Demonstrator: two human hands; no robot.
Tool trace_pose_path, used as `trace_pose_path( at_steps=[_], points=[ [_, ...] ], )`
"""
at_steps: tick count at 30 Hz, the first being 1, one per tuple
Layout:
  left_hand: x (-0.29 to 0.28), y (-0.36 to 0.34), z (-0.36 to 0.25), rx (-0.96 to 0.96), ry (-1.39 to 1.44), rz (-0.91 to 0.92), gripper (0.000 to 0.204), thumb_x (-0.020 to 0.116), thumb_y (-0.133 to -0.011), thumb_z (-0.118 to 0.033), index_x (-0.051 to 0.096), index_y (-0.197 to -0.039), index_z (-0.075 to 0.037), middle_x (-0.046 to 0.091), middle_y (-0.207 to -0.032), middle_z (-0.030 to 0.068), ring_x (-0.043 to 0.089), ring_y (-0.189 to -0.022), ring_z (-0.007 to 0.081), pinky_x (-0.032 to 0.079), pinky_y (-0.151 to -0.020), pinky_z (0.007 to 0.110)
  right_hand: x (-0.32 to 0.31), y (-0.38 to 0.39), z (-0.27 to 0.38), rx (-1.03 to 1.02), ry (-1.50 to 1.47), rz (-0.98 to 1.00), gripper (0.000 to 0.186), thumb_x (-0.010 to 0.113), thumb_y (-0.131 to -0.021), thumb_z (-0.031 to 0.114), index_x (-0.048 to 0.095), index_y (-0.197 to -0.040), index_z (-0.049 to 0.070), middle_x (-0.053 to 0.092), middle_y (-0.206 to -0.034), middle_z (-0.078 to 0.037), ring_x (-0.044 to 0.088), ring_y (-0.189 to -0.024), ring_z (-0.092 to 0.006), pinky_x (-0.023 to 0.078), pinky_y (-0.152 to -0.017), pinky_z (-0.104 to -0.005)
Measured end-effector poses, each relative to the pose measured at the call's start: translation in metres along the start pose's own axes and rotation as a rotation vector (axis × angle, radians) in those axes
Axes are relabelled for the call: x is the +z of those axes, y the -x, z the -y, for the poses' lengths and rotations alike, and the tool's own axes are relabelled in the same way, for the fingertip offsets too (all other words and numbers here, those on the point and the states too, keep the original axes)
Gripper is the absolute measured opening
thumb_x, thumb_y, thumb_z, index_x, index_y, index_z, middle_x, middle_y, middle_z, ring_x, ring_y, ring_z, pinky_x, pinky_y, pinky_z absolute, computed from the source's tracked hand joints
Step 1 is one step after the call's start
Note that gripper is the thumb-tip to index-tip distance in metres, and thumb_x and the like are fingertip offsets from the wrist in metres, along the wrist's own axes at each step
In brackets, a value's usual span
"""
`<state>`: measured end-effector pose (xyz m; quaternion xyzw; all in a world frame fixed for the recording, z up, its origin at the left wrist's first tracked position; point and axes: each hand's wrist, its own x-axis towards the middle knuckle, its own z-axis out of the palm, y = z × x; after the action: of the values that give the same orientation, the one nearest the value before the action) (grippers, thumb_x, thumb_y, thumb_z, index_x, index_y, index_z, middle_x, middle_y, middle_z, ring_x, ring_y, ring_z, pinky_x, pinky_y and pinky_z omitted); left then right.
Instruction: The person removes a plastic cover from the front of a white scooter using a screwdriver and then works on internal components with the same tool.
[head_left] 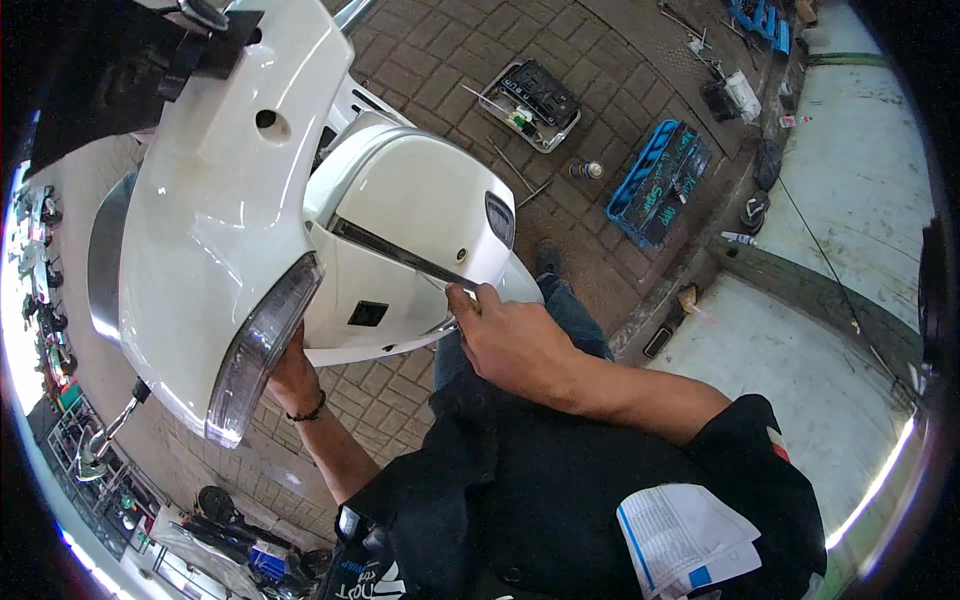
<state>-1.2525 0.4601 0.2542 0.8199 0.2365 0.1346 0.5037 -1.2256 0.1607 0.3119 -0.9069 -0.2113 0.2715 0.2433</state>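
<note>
A white scooter body (210, 180) fills the left and middle, with a clear turn-signal lens (262, 350) along its lower edge. My left hand (292, 375), with a beaded bracelet at the wrist, reaches up behind this lens; the panel hides its fingers. My right hand (510, 340) is closed at the end of a long dark trim strip (400, 256) on the white panel. A bit of something yellowish shows between its thumb and forefinger, too small to name. Below the strip is a small black square emblem (368, 314).
On the brick paving stand a metal tray (545, 138) with black parts, a spray can (587, 170) and a blue toolbox (655, 190). A pale raised ledge (740, 350) runs along the right. Parked motorcycles (250, 545) are at lower left. Folded paper (685, 535) sits at my chest.
</note>
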Motion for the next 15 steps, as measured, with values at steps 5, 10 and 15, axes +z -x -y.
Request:
trace_pose_path(
  at_steps=[5,10,15],
  points=[
    [0.007,0.002,-0.004,0.036,0.104,-0.033,0.034,0.074,-0.084,-0.012,0.063,-0.113,0.001,0.065,-0.112,0.0106,0.059,-0.101,0.0209,0.047,-0.092,0.036,0.008,0.001,0.022,0.068,0.064,-0.016,0.046,0.048,-0.09,0.012,0.044,-0.129,-0.012,0.058,-0.086,-0.022,0.064,-0.057,-0.0328,0.053,-0.048,-0.0405],
    [0.012,0.002,-0.01,0.04,0.103,-0.003,0.035,0.075,-0.083,-0.015,0.063,-0.112,0.0,0.063,-0.114,0.0105,0.058,-0.099,0.0217,0.045,-0.092,0.036,0.013,0.002,0.032,0.111,0.078,-0.071,0.045,0.048,-0.086,0.008,0.046,-0.125,-0.014,0.059,-0.088,-0.024,0.065,-0.059,-0.0346,0.055,-0.05,-0.0416],
    [0.02,0.002,-0.039,0.147,0.083,-0.005,0.028,0.074,-0.084,-0.009,0.065,-0.108,0.001,0.066,-0.107,0.0122,0.061,-0.098,0.0212,0.048,-0.089,0.037,0.016,-0.003,0.024,0.067,0.053,-0.122,0.041,0.048,-0.085,0.007,0.049,-0.119,-0.013,0.06,-0.089,-0.026,0.066,-0.062,-0.037,0.056,-0.054,-0.0426]
  ],
)
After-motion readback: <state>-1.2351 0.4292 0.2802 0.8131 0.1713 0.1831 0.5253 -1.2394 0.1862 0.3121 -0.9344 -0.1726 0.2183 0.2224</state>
